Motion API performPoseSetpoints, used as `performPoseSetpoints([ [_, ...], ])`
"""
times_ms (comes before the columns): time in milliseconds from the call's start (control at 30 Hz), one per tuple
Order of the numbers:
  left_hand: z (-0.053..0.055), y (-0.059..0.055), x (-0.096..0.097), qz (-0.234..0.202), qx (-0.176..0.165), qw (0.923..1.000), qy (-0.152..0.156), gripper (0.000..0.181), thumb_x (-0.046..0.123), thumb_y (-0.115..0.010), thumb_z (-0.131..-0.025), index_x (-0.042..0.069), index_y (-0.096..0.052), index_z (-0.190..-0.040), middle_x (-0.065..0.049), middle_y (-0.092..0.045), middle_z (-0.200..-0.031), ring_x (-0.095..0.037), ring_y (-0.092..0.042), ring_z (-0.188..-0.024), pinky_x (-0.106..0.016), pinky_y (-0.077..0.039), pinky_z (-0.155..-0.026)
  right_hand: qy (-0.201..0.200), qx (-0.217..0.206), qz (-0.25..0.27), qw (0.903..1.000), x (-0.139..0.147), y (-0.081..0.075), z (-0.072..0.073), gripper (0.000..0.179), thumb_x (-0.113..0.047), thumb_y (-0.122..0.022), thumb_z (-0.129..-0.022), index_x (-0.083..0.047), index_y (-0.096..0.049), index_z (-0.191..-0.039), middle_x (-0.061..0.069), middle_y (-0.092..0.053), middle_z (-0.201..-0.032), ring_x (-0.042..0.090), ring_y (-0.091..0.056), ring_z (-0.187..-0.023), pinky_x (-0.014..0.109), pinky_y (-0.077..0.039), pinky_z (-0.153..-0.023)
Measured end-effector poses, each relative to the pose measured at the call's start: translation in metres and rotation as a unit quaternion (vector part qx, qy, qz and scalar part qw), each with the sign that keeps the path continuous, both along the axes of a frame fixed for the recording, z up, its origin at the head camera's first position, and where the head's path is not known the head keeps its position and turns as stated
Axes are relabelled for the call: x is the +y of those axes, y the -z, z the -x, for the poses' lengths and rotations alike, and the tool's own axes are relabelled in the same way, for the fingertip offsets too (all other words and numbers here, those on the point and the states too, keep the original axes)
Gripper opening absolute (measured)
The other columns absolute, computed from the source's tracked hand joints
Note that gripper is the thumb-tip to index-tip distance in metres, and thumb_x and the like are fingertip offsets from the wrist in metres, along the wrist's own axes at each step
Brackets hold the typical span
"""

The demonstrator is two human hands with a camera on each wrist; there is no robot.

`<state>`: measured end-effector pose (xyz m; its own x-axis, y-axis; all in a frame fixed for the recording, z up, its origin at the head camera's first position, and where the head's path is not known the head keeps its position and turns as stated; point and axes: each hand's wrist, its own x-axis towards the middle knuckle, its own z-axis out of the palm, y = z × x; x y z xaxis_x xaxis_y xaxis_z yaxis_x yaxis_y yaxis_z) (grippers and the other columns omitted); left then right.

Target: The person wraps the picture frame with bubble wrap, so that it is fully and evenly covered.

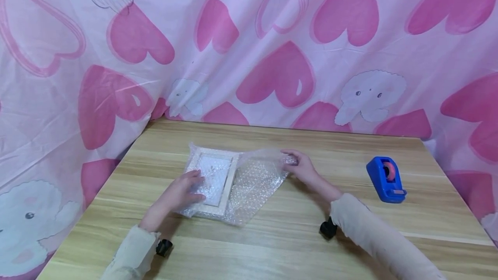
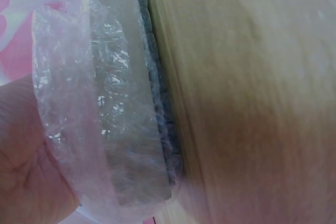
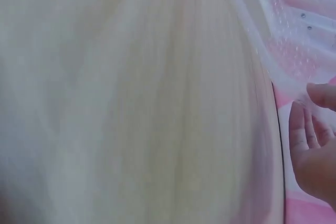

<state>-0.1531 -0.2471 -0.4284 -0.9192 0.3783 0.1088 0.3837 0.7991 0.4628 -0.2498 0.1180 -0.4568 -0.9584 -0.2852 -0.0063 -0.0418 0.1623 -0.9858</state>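
Note:
A light-coloured picture frame (image 1: 214, 181) lies flat on the table, left of the middle, with clear bubble wrap (image 1: 256, 180) around it. My left hand (image 1: 180, 190) rests on the frame's left side, its fingers reaching over the wrap onto the pane. In the left wrist view, the wrap (image 2: 68, 98) covers the frame's edge beside the hand (image 2: 29, 156). On the other side, my right hand (image 1: 301, 167) pinches the wrap's loose right end, drawn out past the frame. The right wrist view shows that wrap (image 3: 294, 51) hanging at the thumb and fingers of the hand (image 3: 315, 145).
A blue tape dispenser (image 1: 383, 180) with a pink roll stands on the right of the wooden table (image 1: 288, 245). Behind the table's back edge hangs a pink curtain (image 1: 249, 68) with hearts. A black wrist camera (image 1: 328, 229) sits below the right sleeve.

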Motion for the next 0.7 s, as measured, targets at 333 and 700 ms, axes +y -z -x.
performPoseSetpoints([
  [333,0.0,-0.002,0.0,0.001,-0.011,0.9999,0.002,0.051,0.017,-0.074,-0.072,-0.007,-0.057,-0.114,-0.03,-0.045,-0.127,-0.045,-0.041,-0.118,-0.055,-0.032,-0.099,0.039,-0.085,0.103,0.9903,-0.012,0.004,-0.021,0.067,0.013,-0.057,-0.077,-0.003,-0.032,-0.137,0.026,-0.047,-0.124,0.01,-0.06,-0.088,0.024,-0.052,-0.076],
  [700,0.0,-0.003,0.001,0.002,-0.011,0.9999,0.002,0.052,0.017,-0.074,-0.072,-0.007,-0.056,-0.115,-0.03,-0.045,-0.128,-0.044,-0.04,-0.119,-0.055,-0.031,-0.099,0.108,-0.121,0.084,0.9831,-0.02,0.002,-0.034,0.051,0.011,-0.058,-0.077,0.005,-0.044,-0.126,0.006,-0.061,-0.094,0.006,-0.057,-0.072,0.018,-0.052,-0.066],
])
